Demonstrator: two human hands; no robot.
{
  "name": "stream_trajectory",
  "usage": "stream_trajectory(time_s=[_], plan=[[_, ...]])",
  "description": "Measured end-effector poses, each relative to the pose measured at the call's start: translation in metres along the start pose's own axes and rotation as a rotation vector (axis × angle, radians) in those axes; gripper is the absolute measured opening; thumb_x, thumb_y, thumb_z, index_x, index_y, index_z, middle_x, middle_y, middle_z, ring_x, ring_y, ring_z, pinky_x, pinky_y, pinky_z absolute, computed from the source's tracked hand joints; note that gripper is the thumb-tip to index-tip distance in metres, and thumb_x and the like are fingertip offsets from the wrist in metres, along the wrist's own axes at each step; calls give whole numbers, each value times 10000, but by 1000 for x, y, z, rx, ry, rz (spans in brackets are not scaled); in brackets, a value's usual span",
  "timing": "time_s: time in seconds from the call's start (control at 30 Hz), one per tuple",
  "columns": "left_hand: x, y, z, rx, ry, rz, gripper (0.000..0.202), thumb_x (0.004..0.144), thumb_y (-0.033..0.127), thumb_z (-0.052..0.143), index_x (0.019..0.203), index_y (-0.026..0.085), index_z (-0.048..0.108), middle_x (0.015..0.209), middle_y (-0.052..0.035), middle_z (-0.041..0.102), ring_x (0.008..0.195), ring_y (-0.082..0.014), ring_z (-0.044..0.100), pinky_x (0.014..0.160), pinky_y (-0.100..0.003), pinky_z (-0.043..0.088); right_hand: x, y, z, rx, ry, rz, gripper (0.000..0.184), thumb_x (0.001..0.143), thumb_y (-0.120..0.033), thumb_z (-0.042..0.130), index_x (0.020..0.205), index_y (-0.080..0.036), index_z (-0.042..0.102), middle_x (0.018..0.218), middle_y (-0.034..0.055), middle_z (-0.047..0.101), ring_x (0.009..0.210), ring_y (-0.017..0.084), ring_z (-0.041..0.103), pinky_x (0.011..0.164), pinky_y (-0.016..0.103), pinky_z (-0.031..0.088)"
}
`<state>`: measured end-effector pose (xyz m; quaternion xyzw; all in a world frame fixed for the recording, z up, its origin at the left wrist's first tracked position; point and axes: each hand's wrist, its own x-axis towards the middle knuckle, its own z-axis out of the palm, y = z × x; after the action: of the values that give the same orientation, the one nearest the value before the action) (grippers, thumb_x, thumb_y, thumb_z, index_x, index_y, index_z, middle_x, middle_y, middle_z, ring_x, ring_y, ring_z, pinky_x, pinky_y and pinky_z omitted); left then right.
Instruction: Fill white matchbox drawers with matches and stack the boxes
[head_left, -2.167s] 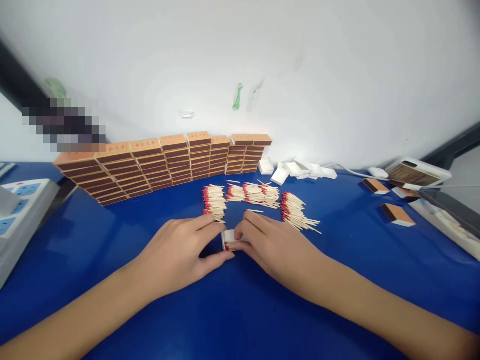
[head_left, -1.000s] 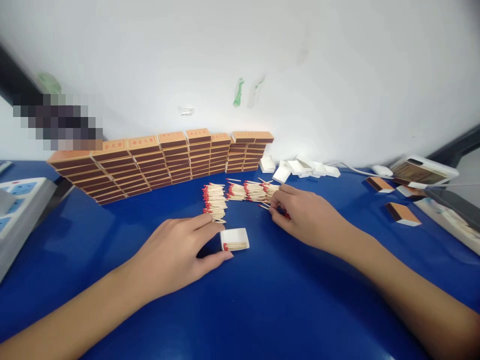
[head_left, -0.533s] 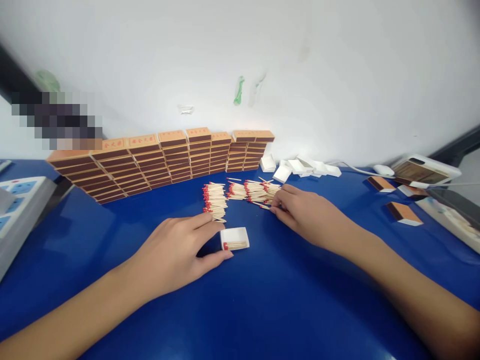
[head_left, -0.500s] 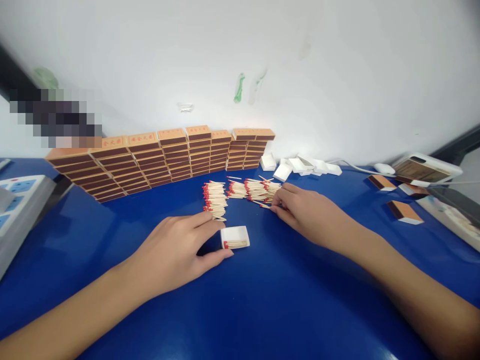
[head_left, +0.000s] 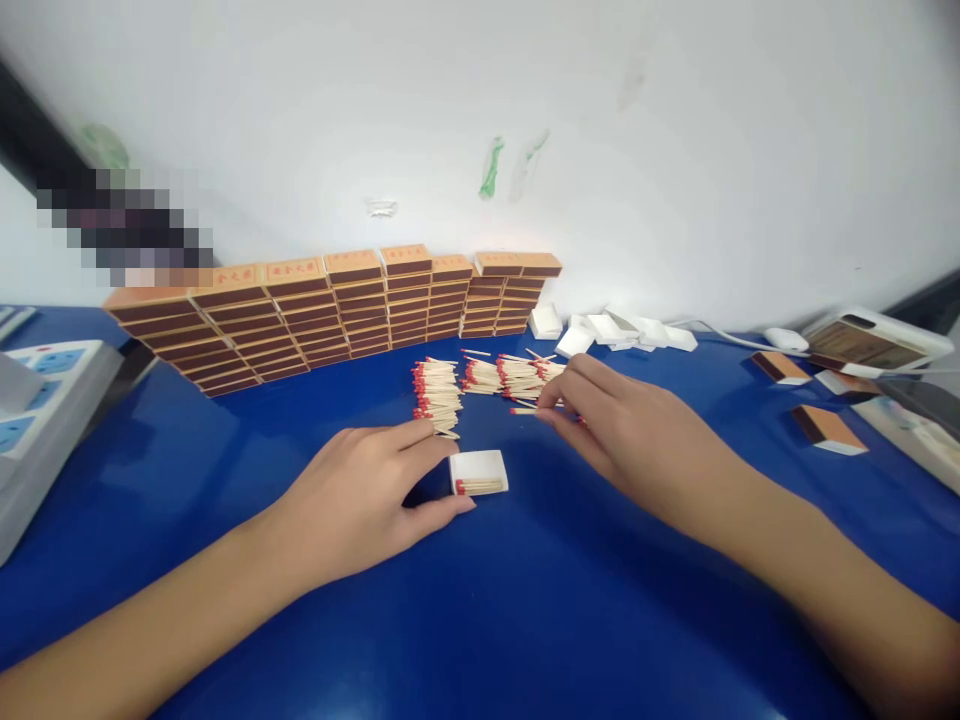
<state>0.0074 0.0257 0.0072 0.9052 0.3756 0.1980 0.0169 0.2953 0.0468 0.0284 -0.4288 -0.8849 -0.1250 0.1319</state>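
My left hand (head_left: 379, 480) lies on the blue table with thumb and forefinger around the left end of a small white matchbox tray (head_left: 480, 463). A few red-tipped matches (head_left: 480, 486) lie along the tray's near side, heads to the left. Beyond the tray, my right hand (head_left: 611, 415) pinches a match (head_left: 523, 411), whose red head points left. Just behind these fingers are small heaps of matches (head_left: 517, 377), partly covered by the hand. Another pile of matches (head_left: 437, 393) lies past my left fingertips.
A wall of stacked matchboxes (head_left: 300, 310) runs along the back left. Several empty white trays (head_left: 592, 330) lie beside it. Loose matchbox sleeves (head_left: 829, 428), a white cable (head_left: 731, 335) and a device (head_left: 874, 340) are at right. A power strip (head_left: 56, 400) stands at left.
My right hand has come slightly away from the heaps towards me, drawing a match with it. My left hand stays at the tray. The whole view has shifted a little.
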Motion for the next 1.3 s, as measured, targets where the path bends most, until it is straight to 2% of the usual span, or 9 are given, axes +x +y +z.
stream_trajectory(time_s=[0.17,0.37,0.5,0.67,0.8,0.9,1.13,1.23,1.3], plan=[[0,0,-1,-31,-1,3,295,983,430,731,1165,198,719,941,6,726,696,-165,681,617,-313,495,3,-31,3,-52,120,-149,256,1110,-203,468,946,-166,662,887,64,664,705,179,625,552,320,375],[-1,-1,2,-13,4,11,284,987,428,724,1147,194,716,930,-2,729,694,-166,675,611,-304,477,-1,-44,16,-47,99,-184,224,1059,-125,513,919,-158,684,868,57,659,681,182,640,516,346,338],[-2,0,2,-23,2,1,285,976,430,737,1137,194,723,929,3,726,691,-162,672,604,-303,478,-2,-49,15,22,39,-186,186,1038,-120,550,925,-147,696,902,70,666,696,185,641,516,336,350],[-1,1,-1,-29,13,-13,302,972,436,742,1162,201,730,929,11,719,681,-153,673,609,-304,496,4,-35,6,347,-26,-65,122,1046,-177,587,993,-169,696,945,49,670,747,159,645,645,297,461],[-1,0,-1,-27,-1,-23,303,969,431,748,1168,202,735,922,9,716,686,-153,677,599,-297,491,6,-14,4,453,-48,71,70,1025,-198,636,995,-204,698,912,24,649,774,160,619,701,299,459],[-1,0,-1,-25,-4,-18,301,976,446,737,1160,207,736,917,12,715,684,-152,673,601,-298,488,5,-13,6,532,-86,71,51,1018,-215,650,1014,-220,701,891,14,633,779,157,603,696,288,450],[0,0,0,-22,1,-3,285,970,436,745,1125,197,734,912,11,712,679,-161,671,602,-314,499,4,-36,10,575,-150,13,101,1014,-156,596,987,-197,684,964,34,651,731,136,591,643,274,433],[0,0,-1,-27,7,1,287,969,420,750,1145,194,730,923,11,720,673,-156,672,600,-310,505,4,-32,8,576,-127,11,102,1021,-175,598,983,-204,688,931,29,648,728,139,593,649,272,433],[0,1,-1,-28,1,4,280,969,412,751,1149,197,731,926,14,725,668,-151,671,591,-305,500,5,-21,7,547,-64,49,92,1024,-209,612,981,-212,693,886,23,644,728,150,589,663,279,432]])
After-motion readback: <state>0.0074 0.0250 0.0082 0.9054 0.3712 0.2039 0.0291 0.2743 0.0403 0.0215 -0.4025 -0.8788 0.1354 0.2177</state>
